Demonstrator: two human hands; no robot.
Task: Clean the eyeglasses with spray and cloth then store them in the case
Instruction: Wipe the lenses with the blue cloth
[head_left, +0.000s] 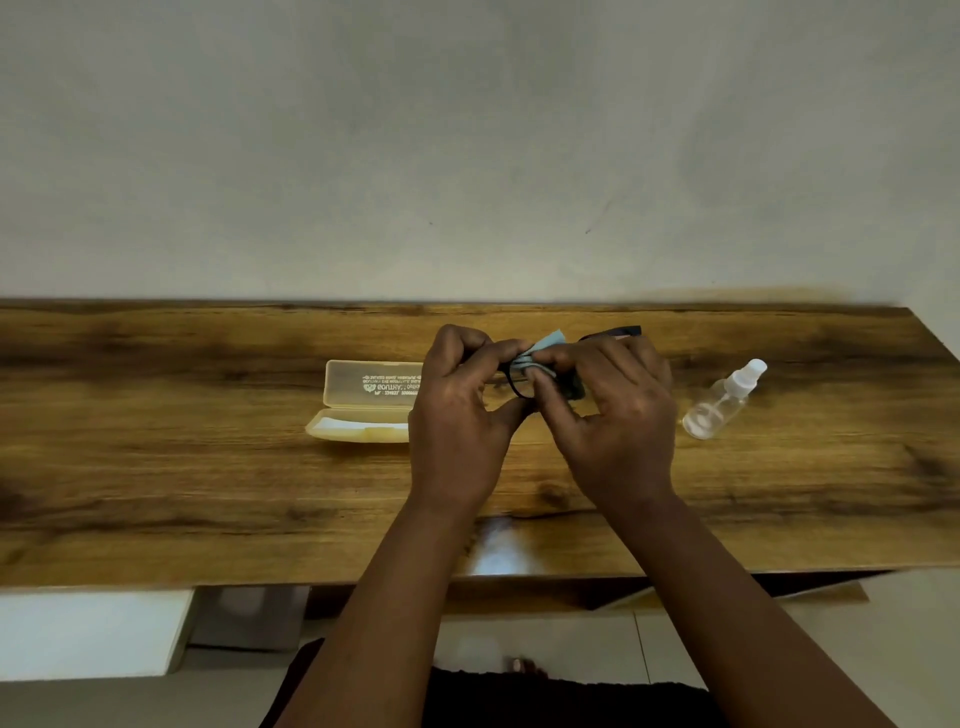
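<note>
Black-framed eyeglasses (519, 387) are held above the middle of the wooden table (208, 467), mostly hidden by both hands. My left hand (457, 410) grips the frame at its left side. My right hand (608, 410) pinches a light blue cloth (540, 348) against a lens. One black temple arm (613, 332) sticks out behind my right hand. A translucent yellowish case (363, 402) lies open to the left of my hands, its lid standing up. A clear spray bottle (724, 400) with a white nozzle lies on its side to the right.
The table runs along a plain wall (467, 156). A white box-like object (88, 634) sits on the floor below the table's front left. Bare wood stretches at both ends of the table.
</note>
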